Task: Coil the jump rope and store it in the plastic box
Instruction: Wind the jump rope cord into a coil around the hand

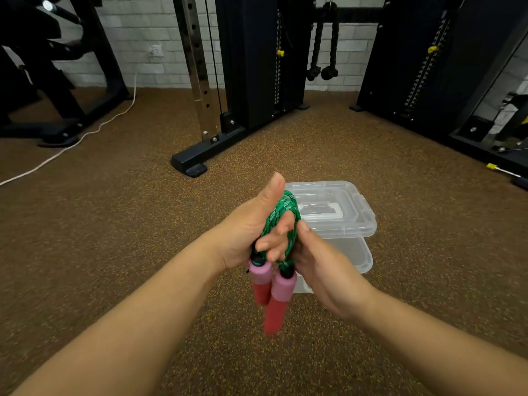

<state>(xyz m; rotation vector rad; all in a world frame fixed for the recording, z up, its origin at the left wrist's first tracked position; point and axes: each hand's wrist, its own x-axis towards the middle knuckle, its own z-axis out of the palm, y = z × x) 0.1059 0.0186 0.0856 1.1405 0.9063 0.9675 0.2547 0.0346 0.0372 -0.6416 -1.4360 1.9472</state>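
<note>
1. The left hand [251, 227] holds a coiled green jump rope [281, 221], the loops wound around its fingers, thumb raised.
2. Two pink and red handles [271, 292] hang down side by side below the coil.
3. The right hand [323, 270] touches the coil from the right, its thumb against the loops.
4. A clear plastic box [357, 252] stands on the speckled brown floor [114, 224] just behind the hands, its lid [337, 210] lying askew on top.
5. Black gym machines [257, 61] stand along a white brick wall [154, 32]; a white cable [85, 134] trails across the floor at left.

Gym, cable machine [257, 61] with weight stacks, speckled rubber floor [114, 224], white brick wall [148, 30]
</note>
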